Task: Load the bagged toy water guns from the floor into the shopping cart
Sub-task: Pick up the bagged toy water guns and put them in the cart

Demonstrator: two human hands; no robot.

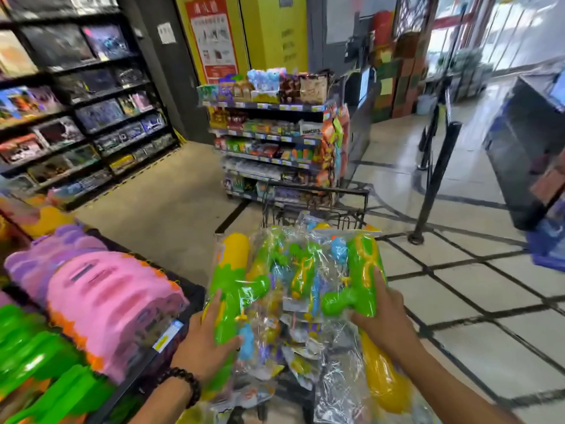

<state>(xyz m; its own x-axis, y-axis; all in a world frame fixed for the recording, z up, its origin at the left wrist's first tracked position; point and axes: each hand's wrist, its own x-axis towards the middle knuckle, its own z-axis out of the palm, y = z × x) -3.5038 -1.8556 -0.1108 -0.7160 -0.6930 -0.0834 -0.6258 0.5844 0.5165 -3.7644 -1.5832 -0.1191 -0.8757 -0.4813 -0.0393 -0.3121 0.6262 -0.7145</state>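
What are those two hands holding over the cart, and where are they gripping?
Each holds a bagged water gun: the left hand grips the left green gun near its handle; the right hand grips the right green gun at mid-body.

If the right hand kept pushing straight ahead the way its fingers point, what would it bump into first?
Probably the green and yellow water gun it already presses on; the right hand has fingers lying up along its bag. Beyond that lies the heap of bagged guns in the cart, though depth is unclear.
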